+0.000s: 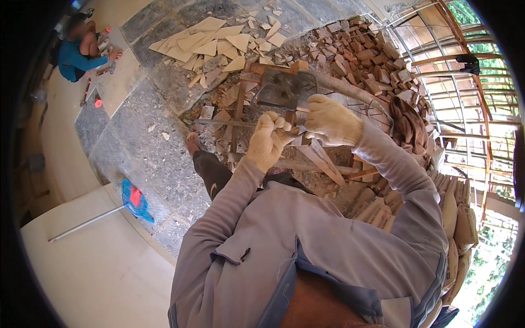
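Both my hands wear cream work gloves and meet above a wooden frame (240,104). Closed fingers of my left hand (267,141) are around a thin rod (224,123), which sticks out to the left. My right hand (332,121) is also closed, its fingertips close to the left hand's. A small dark metallic piece (296,132) shows between the two hands; whether it belongs to the rod I cannot tell. Just beyond the hands lies a dark flat metal blade (287,87), like a shovel head.
Broken cream tiles (210,44) lie at the far side, and a heap of bricks (372,57) at far right. A brown cloth (410,128) and stacked sacks (465,224) are on the right. A person (82,49) crouches far left. A blue-red bundle (136,201) lies left.
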A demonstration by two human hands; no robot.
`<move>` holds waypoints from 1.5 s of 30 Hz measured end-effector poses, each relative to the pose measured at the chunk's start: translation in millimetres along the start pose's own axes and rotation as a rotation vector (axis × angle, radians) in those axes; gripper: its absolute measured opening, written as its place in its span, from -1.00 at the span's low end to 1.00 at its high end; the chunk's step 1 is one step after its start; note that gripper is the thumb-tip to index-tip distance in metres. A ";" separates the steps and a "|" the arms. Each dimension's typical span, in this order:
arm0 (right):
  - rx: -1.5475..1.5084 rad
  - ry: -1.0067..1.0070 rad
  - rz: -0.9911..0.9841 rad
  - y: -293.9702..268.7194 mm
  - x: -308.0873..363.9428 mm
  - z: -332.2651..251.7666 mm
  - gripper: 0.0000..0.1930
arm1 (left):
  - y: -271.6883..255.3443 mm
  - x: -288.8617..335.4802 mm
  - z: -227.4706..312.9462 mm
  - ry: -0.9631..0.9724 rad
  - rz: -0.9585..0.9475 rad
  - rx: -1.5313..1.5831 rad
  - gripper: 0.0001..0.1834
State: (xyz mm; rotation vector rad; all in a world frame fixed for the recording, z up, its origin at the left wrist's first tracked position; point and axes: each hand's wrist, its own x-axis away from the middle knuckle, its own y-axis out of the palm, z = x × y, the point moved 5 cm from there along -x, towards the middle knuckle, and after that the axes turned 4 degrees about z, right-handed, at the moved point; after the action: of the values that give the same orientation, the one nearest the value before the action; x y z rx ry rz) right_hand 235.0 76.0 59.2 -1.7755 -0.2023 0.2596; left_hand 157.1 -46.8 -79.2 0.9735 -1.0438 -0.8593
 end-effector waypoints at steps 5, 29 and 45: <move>0.054 -0.015 0.055 -11.3 14.2 15.9 -0.87 | 13.5 -10.7 -17.7 0.049 -0.001 0.062 -0.70; -0.011 0.061 0.092 4.2 22.7 2.8 -0.78 | 6.2 -8.5 -16.8 -0.007 0.013 0.021 -0.65; 0.038 0.186 -0.035 25.6 18.9 -6.0 -0.71 | 24.3 -6.1 -24.8 -0.080 -0.047 0.242 -0.36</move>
State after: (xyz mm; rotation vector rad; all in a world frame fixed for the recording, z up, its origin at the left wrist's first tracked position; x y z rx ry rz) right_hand 254.7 70.1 34.2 -1.7452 -0.0937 0.0717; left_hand 181.8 -27.4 -63.2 1.1785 -1.2174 -0.8283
